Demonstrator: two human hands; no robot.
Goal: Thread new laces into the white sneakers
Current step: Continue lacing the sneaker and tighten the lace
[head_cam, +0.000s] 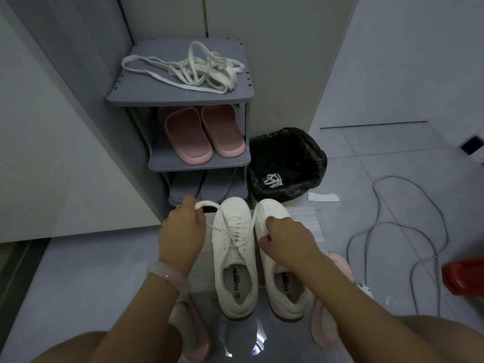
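From the head view, the two sneakers [234,255] stand side by side at lower centre on the floor. The left hand [182,229] pinches one lace [209,205] end, the right hand [285,238] the other. Best to pull both ends evenly, flat, without twisting. Spare laces [188,68] lie on the shelf [146,96], upper centre.

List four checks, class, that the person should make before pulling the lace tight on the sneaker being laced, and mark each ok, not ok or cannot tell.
1. Left hand grips one lace end: ok.
2. Right hand grips the other end: ok.
3. Lace crosses the left sneaker's eyelets: ok.
4. Both ends equal in length: cannot tell.
5. Right sneaker laced: cannot tell, hidden by the hand.
6. Spare laces lying on the rack: ok.
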